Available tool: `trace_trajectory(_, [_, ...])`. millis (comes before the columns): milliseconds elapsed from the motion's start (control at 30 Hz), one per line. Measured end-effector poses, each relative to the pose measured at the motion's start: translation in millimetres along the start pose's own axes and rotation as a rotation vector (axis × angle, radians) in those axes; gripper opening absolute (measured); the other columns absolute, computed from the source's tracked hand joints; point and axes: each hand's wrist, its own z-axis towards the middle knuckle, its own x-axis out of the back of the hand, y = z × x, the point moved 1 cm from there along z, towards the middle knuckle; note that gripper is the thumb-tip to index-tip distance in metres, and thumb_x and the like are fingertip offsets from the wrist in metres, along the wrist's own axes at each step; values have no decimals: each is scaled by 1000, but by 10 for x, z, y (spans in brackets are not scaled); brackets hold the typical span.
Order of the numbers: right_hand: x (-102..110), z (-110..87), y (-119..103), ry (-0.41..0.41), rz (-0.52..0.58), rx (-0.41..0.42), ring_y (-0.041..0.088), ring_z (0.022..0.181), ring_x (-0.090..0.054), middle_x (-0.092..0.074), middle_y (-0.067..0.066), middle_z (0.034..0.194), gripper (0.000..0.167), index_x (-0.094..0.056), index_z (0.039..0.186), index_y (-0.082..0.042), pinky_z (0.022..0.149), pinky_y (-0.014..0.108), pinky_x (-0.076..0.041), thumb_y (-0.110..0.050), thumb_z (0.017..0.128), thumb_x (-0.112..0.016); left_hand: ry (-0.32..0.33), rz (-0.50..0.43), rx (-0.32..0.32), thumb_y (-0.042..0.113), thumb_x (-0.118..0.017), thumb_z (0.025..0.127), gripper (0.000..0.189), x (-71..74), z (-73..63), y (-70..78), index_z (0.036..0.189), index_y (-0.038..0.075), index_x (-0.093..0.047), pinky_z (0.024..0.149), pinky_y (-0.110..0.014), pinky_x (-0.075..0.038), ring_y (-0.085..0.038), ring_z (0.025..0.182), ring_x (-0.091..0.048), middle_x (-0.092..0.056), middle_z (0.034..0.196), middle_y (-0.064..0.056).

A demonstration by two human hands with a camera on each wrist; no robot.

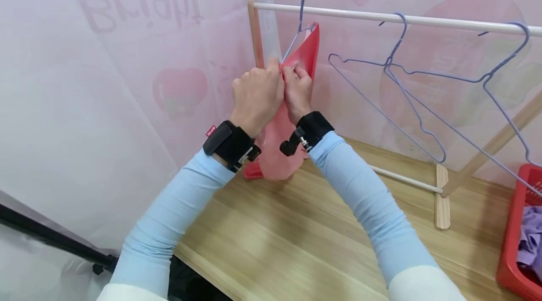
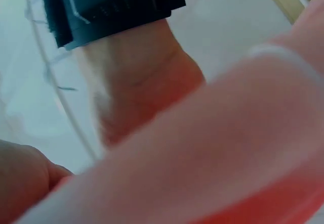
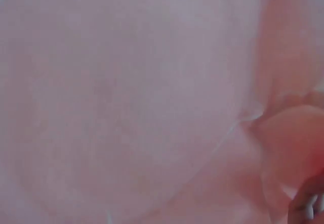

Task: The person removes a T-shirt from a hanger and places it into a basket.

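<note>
At four o'clock in the head view, the edge crops the red basket (image 1: 510, 244) and purple cloth (image 1: 530, 240). Near twelve, left grip (image 1: 257, 96), right grip (image 1: 299, 91) and pink garment (image 1: 275, 162) hide the lower part of the blue wire hanger (image 1: 301, 14); the left wrist view blurs the garment.

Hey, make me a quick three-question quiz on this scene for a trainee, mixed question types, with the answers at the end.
1. True or false: the left hand and the right hand both hold the pink garment.
2. What colour is the cloth in the red basket? A) green B) purple C) yellow
3. In the head view, how many bare hangers hang from the white rail?

Key:
1. True; both hands grip it near the top.
2. B, purple.
3. Two.
</note>
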Motion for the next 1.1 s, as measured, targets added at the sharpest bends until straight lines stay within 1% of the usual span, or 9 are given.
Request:
trace_trajectory(100, [85,-137,-114,-26,-18,48,18,107,-64,-69,2,118,33,-64,134,-13,92,28,-61,-31,107,-59,1,-19,-33,25,-45,111,25,134,-135,100,115,6,-60,49,-34,-34,-25,54,-50,-46,64,-7])
trace_trajectory(233, [210,-382,-206,-100,-78,114,19,92,-64,-64,3,96,30,-59,132,-7,81,24,-59,-23,107,-59,12,-113,-98,22,-51,109,20,245,-413,160,114,6,-60,48,-32,-31,-22,52,-46,-43,62,-4])
trace_trajectory(400, [410,-743,-167,-201,-214,203,15,72,-51,-50,5,82,19,-54,122,3,64,20,-44,-8,106,-55,48,-220,-150,18,-56,107,13,233,-852,190,111,6,-60,44,-30,-31,-18,48,-43,-42,59,0])
trace_trajectory(467, [509,-884,-127,-222,-260,214,15,67,-47,-48,7,81,20,-54,124,4,60,20,-41,-4,105,-55,53,-259,-157,17,-57,106,16,205,-1019,199,117,7,-61,43,-30,-31,-17,46,-42,-43,61,0])
trace_trajectory(533, [607,-1017,-80,-240,-296,202,13,68,-50,-51,7,84,26,-53,129,4,60,19,-44,-2,104,-57,55,-302,-160,16,-57,106,17,170,-1172,194,119,7,-62,44,-29,-30,-16,47,-40,-44,63,0])
trace_trajectory(633, [716,-1196,16,-261,-313,156,12,70,-52,-53,6,86,34,-52,134,3,60,19,-47,-1,101,-59,47,-357,-154,14,-59,105,18,107,-1381,166,120,6,-64,45,-26,-25,-12,46,-32,-40,62,1])
trace_trajectory(800, [878,-1419,211,-276,-364,101,11,70,-51,-54,7,87,37,-51,135,4,60,19,-47,1,98,-58,2,-398,-143,16,-69,102,23,-73,-1679,161,121,4,-64,46,-20,-24,-5,46,-28,-38,57,4])
trace_trajectory(933, [1049,-1548,353,-264,-413,53,14,76,-56,-62,16,98,46,-49,143,0,63,20,-52,0,99,-60,-40,-460,-136,15,-69,102,24,-294,-1845,184,123,5,-65,46,-19,-22,-3,47,-25,-37,59,6])
trace_trajectory(1100, [1264,-1670,586,-252,-480,-70,19,87,-66,-67,24,118,57,-42,153,-3,75,27,-63,-2,100,-62,-76,-499,-107,16,-68,102,22,-621,-2029,211,121,7,-65,47,-18,-22,-2,48,-27,-38,58,9])
